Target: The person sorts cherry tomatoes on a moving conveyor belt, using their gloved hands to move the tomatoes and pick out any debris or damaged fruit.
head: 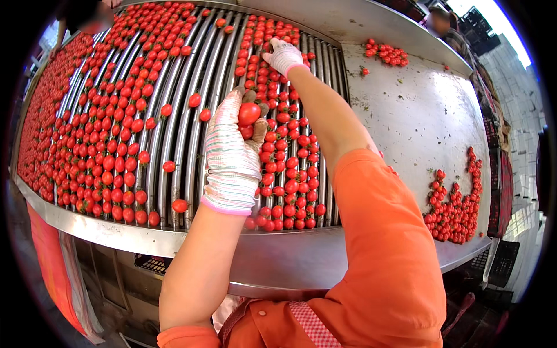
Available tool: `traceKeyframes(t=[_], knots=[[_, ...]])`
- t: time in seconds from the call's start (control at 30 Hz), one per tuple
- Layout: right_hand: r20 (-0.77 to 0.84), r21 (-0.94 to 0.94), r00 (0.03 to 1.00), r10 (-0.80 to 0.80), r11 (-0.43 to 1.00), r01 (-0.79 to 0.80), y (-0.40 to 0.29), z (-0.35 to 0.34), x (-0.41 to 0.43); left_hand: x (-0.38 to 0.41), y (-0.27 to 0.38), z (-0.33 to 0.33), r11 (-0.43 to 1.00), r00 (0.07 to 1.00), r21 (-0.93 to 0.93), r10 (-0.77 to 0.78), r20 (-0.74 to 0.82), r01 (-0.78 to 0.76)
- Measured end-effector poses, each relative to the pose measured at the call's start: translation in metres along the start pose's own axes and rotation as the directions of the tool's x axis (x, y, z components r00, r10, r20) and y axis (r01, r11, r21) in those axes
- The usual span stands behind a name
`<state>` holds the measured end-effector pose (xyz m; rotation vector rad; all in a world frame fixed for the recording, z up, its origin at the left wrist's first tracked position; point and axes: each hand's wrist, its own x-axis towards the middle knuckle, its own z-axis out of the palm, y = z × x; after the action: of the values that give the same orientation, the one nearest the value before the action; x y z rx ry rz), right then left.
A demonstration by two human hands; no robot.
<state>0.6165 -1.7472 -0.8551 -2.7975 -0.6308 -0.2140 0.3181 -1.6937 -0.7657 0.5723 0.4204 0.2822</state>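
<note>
Small red tomatoes [107, 163] lie in rows on a metal roller conveyor [176, 143]. My left hand [235, 143], in a striped knit glove with soiled fingers, is curled palm up around a few tomatoes; a larger one [249, 114] shows on top. Farther off, at the upper middle, my right hand [283, 55] reaches in a similar glove over the tomatoes on the rollers. Its thumb and fingers are bent down among them, and its fingertips are partly hidden, so whether it grips one is unclear. Several single tomatoes lie on the rollers left of my left hand.
A stainless steel tray [417, 117] adjoins the rollers at the right, with a tomato pile [457, 213] near its front corner and a smaller cluster [387, 53] at the back. A raised metal rim [109, 232] runs along the front. People stand beyond the far side.
</note>
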Motion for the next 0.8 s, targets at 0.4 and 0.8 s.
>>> traceKeyframes(t=[0.4, 0.8], knots=[[-0.372, 0.222, 0.912, 0.176, 0.97, -0.096, 0.062, 0.008, -0.022, -0.004, -0.017, 0.011, 1.0, 1.0, 0.026, 0.009, 0.005, -0.009], [-0.083, 0.077, 0.996, -0.019, 0.997, 0.025, 0.006, -0.012, -0.039, 0.008, -0.032, 0.008, 0.999, 0.999, 0.023, -0.022, -0.032, 0.023]])
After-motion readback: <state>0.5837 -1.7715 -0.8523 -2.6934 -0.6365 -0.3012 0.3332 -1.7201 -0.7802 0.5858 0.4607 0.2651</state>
